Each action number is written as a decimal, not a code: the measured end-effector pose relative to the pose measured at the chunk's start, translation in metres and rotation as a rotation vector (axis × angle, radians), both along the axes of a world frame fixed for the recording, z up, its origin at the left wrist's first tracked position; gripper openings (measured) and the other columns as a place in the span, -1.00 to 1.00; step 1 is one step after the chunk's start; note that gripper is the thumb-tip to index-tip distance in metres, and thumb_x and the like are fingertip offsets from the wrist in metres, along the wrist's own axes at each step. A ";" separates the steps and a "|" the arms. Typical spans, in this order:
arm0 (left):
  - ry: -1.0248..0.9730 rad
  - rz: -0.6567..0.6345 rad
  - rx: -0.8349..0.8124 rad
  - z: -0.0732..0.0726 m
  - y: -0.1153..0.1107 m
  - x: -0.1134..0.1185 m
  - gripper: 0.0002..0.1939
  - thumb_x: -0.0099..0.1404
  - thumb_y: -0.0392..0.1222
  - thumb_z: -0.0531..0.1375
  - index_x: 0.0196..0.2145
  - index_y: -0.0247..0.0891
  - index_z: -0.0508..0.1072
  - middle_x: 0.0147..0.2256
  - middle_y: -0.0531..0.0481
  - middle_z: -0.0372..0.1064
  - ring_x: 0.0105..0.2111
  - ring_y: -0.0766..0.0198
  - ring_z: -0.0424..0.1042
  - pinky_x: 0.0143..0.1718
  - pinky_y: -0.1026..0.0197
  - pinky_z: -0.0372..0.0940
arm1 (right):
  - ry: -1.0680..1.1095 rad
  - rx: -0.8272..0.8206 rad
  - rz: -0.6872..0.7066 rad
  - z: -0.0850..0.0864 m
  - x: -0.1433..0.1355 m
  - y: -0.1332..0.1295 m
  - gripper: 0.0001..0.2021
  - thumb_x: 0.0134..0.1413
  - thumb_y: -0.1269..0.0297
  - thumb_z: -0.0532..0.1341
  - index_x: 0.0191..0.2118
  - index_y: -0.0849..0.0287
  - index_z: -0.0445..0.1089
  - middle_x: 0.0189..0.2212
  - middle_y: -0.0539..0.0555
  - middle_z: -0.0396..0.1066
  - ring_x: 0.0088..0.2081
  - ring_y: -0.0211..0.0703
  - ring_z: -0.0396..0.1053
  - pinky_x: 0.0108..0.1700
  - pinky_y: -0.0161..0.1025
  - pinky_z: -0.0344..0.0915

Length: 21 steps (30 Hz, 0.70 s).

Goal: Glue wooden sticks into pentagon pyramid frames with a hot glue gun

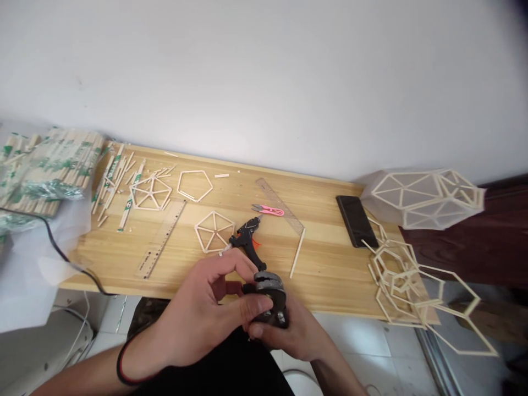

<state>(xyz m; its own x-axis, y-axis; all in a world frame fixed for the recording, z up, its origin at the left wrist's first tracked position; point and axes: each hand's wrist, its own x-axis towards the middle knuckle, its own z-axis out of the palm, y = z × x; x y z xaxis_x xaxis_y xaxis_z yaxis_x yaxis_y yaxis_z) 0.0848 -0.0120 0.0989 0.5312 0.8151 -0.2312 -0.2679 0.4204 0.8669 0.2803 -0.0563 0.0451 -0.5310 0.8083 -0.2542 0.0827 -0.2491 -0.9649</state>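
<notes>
A dark metal tool with a rounded head (270, 297) is held between both hands in front of the table's front edge. My left hand (212, 308) grips it from the left, thumb pressed on its face and fingers curled behind. From below and the right, my right hand (291, 333) is wrapped round it, its fingers partly hidden. Just beyond lies a black glue gun (247, 239) with an orange trigger. Beside that gun sits a wooden pentagon with spokes (214, 232). Pink thread snips (268, 210) and a single stick (297, 253) lie further right.
The wooden table (322, 264) also holds a clear ruler (163, 242), another ruler (280, 206), an open pentagon (194, 186), a spoked pentagon (150, 193) and a phone (357, 221). Bagged chopsticks (66, 159) are at left, stick frames (412, 280) at right. A cable (61, 253) hangs left.
</notes>
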 end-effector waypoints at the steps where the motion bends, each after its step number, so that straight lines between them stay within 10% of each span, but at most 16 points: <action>1: -0.001 -0.009 0.000 0.001 0.000 0.000 -0.76 0.30 -0.27 0.39 -0.40 -0.26 0.38 -0.30 0.07 0.37 -0.35 0.38 0.37 -0.32 0.32 0.31 | -0.008 0.008 -0.008 0.000 0.000 0.000 -0.64 0.19 -0.03 0.35 -0.41 0.11 0.31 -0.49 -0.04 0.27 -0.46 -0.25 0.16 -0.44 -0.30 0.10; 21: -0.009 0.006 0.067 0.002 -0.001 0.000 -0.74 0.30 -0.34 0.36 -0.43 -0.26 0.35 -0.33 0.06 0.35 -0.33 0.36 0.35 -0.30 0.32 0.30 | -0.076 0.001 -0.013 0.002 -0.002 0.001 -0.64 0.14 -0.08 0.35 -0.39 0.06 0.28 -0.50 -0.02 0.27 -0.46 -0.16 0.18 -0.41 -0.21 0.16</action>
